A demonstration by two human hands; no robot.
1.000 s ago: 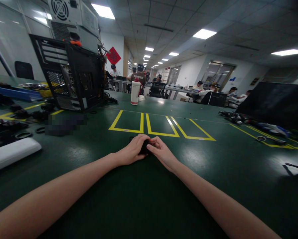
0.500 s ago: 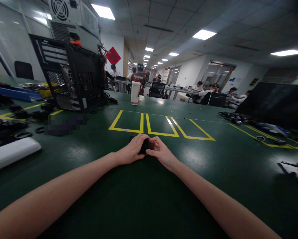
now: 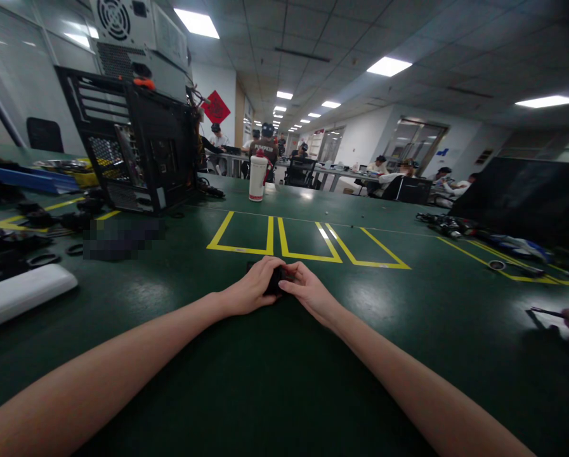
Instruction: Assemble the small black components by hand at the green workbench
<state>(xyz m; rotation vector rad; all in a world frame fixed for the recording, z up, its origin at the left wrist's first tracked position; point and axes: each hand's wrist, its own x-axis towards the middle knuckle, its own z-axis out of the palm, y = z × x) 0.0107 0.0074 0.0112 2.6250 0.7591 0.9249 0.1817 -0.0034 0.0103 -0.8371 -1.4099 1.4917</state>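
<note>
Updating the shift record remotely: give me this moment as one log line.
left grip: holding small black part | right grip: touching same part | surface: green table | beyond: yellow tape outlines, white bottle

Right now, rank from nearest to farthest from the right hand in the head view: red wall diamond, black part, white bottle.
1. Black part: touching the right hand.
2. White bottle: ahead, slightly left.
3. Red wall diamond: background, farther left.

The green tabletop [image 3: 408,330] is smooth and half-glossy, throwing back pale glare. Yellow tape [image 3: 311,258] on it shines in places. At left, the long white piece [image 3: 25,295] looks like smooth plastic, the grey box [image 3: 144,32] like dull sheet metal. The small black piece [image 3: 273,284] in the middle looks matt.
</note>
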